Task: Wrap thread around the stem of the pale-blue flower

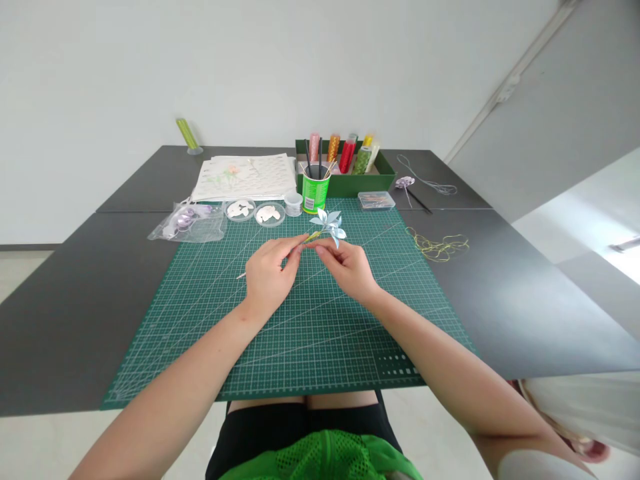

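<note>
A pale blue artificial flower (328, 223) is held over the green cutting mat (310, 333), its petals pointing up and to the right. Yellow-green wrapping shows on its stem (313, 236). My left hand (273, 268) is closed round the stem, and a thin pale end sticks out to the left behind it. My right hand (350, 267) is pinched just below the petals, its fingertips close to those of my left. Whatever lies between the right fingertips is too small to make out.
Behind the hands stand a green can (315, 193) of tools and a green box (385, 181) of thread spools. Round dishes (270, 215) with white pieces, a plastic bag (200, 223) and paper sheets (245, 177) lie left. Loose yellow-green thread (440, 248) lies right, near a clear case (376, 201).
</note>
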